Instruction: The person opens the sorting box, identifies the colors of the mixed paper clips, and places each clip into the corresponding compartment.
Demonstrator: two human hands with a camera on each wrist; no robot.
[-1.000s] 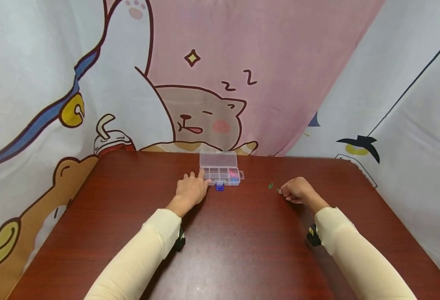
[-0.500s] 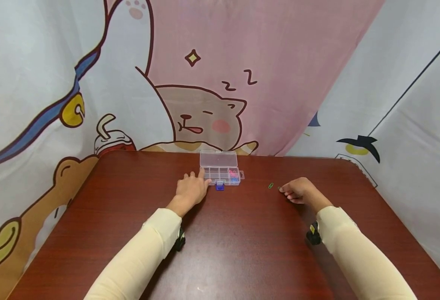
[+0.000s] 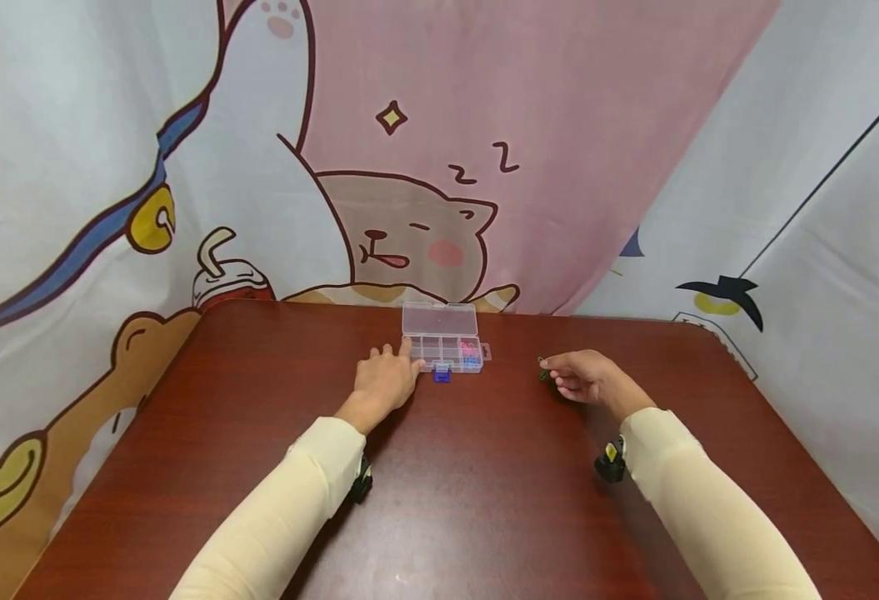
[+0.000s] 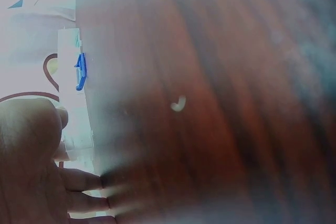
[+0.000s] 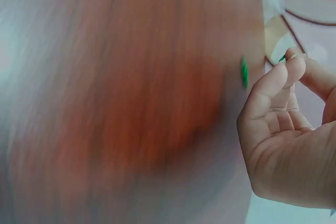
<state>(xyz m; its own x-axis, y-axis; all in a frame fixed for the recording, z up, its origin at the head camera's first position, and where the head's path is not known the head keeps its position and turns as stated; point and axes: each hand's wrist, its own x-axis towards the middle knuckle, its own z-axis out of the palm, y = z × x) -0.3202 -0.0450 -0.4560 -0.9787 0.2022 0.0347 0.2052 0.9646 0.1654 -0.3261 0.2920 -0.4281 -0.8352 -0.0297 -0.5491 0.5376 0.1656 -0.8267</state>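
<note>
My right hand (image 3: 581,377) pinches a small green paper clip (image 5: 282,57) between thumb and index fingertip, raised off the table. A second green paper clip (image 5: 244,73) lies on the table just below that hand. A clear plastic compartment box (image 3: 445,367) stands at the far side with its lid (image 3: 439,318) tipped up behind it and a blue latch (image 3: 442,376) in front. Fingers spread, my left hand (image 3: 385,379) rests at the box's left end. Pink (image 3: 468,348) and blue (image 3: 472,362) small pieces fill the box's right-hand compartments.
The brown wooden table (image 3: 454,492) ends just behind the box, where a printed cartoon curtain (image 3: 559,167) hangs. A clear hanging tab (image 3: 486,352) sticks out from the box's right side.
My right hand has picked up the right-hand green paper clip and moved it slightly left, over the other one. My left hand stays at the box. The head view has shifted slightly.
</note>
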